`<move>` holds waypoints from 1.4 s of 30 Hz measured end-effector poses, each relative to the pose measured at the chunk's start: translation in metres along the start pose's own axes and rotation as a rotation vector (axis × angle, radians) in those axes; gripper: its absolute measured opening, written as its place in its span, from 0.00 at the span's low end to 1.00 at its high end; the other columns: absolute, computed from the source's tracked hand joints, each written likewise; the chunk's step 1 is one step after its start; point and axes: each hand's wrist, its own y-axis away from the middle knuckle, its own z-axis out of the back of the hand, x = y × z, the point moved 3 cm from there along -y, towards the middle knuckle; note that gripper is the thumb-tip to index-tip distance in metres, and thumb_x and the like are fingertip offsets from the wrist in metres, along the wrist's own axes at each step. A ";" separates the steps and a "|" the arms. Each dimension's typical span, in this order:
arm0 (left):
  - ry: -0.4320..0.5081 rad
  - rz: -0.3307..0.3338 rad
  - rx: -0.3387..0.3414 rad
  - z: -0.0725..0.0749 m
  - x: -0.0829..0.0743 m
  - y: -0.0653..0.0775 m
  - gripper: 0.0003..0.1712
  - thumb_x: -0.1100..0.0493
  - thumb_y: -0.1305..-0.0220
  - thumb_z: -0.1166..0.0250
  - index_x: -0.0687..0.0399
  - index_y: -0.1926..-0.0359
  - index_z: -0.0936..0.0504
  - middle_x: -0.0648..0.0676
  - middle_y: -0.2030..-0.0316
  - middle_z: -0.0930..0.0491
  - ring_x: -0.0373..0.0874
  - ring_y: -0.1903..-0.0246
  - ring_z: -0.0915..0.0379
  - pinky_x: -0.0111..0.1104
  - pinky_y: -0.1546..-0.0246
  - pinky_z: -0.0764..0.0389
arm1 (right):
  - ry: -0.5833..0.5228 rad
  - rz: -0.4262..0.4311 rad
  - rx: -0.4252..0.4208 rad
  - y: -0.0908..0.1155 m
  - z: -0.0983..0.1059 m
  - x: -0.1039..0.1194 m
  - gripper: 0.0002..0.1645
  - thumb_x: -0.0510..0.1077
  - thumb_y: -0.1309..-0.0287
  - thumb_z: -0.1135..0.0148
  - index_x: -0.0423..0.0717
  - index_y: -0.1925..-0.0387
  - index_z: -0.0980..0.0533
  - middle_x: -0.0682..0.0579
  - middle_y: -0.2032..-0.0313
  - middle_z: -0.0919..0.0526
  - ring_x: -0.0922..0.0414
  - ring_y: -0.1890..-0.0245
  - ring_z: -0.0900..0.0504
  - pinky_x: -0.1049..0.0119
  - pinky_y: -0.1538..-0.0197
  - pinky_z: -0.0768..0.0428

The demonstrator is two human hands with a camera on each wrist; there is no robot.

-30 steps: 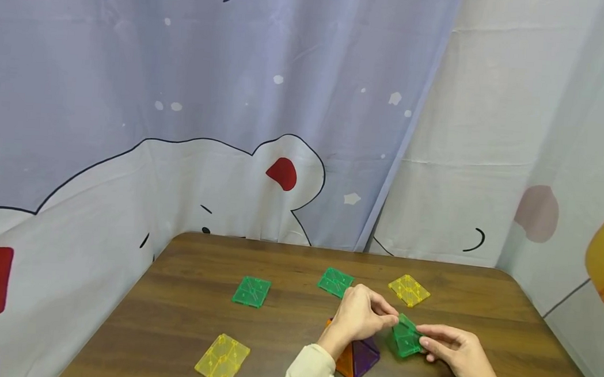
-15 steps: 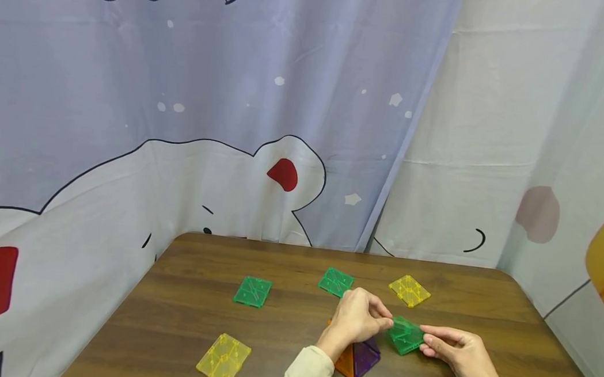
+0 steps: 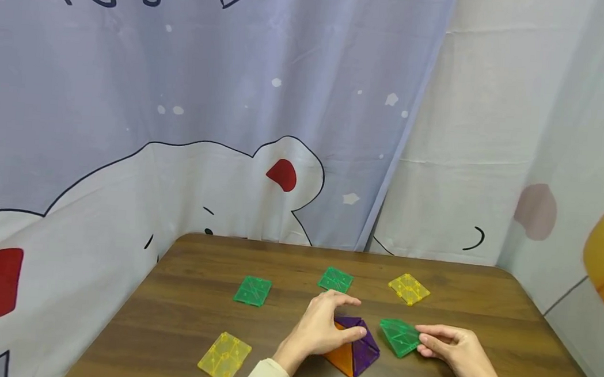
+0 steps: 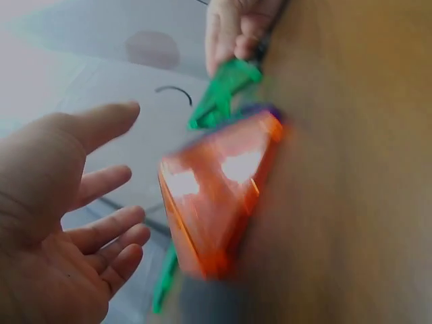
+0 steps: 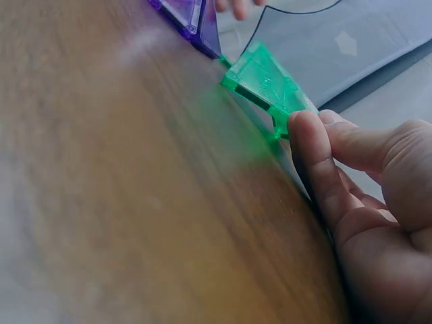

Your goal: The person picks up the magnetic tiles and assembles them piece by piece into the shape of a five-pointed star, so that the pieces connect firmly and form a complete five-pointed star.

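Between finger and thumb, my right hand (image 3: 453, 350) pinches one corner of translucent green magnetic tiles (image 3: 399, 337), which are joined at an angle and tilted over the table. Left of them stands a low, pointed shape of magnetic tiles with an orange side (image 3: 342, 361) and a purple side (image 3: 365, 354). My left hand (image 3: 315, 326) is spread beside this shape, its thumb overlapping it in the head view. A gap shows between those fingers and the orange side (image 4: 216, 189) in the left wrist view. The right wrist view shows the green tiles (image 5: 266, 81) at the fingertips.
Flat green square tiles lie at the back left (image 3: 252, 291) and back middle (image 3: 335, 279) of the wooden table (image 3: 169, 319). One yellow tile (image 3: 409, 289) is at the back right, another yellow tile (image 3: 224, 358) at the front left. A printed curtain (image 3: 235, 92) hangs behind.
My left hand has let go of the green tiles and moved left, over to the orange and purple shape. The green tiles have tipped over somewhat in my right hand.
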 end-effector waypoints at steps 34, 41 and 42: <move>-0.077 -0.052 0.164 -0.010 0.020 0.014 0.39 0.42 0.40 0.14 0.39 0.29 0.14 0.44 0.30 0.18 0.44 0.30 0.26 0.46 0.23 0.30 | 0.069 0.096 0.165 -0.012 -0.037 0.007 0.27 0.36 0.23 0.32 0.21 0.32 0.25 0.46 0.57 0.09 0.61 0.62 0.11 0.64 0.54 0.09; -0.088 -0.062 0.170 -0.011 0.020 0.015 0.40 0.41 0.41 0.14 0.38 0.28 0.15 0.45 0.30 0.18 0.43 0.30 0.26 0.45 0.23 0.29 | 0.103 0.139 0.154 -0.010 -0.040 0.005 0.27 0.34 0.25 0.31 0.22 0.32 0.24 0.47 0.58 0.09 0.61 0.63 0.11 0.63 0.57 0.09; -0.092 -0.064 0.171 -0.011 0.020 0.015 0.40 0.41 0.41 0.14 0.39 0.28 0.15 0.45 0.30 0.18 0.43 0.30 0.26 0.45 0.23 0.29 | 0.104 0.142 0.148 -0.010 -0.041 0.004 0.27 0.34 0.25 0.31 0.22 0.32 0.24 0.47 0.58 0.09 0.61 0.63 0.11 0.63 0.57 0.09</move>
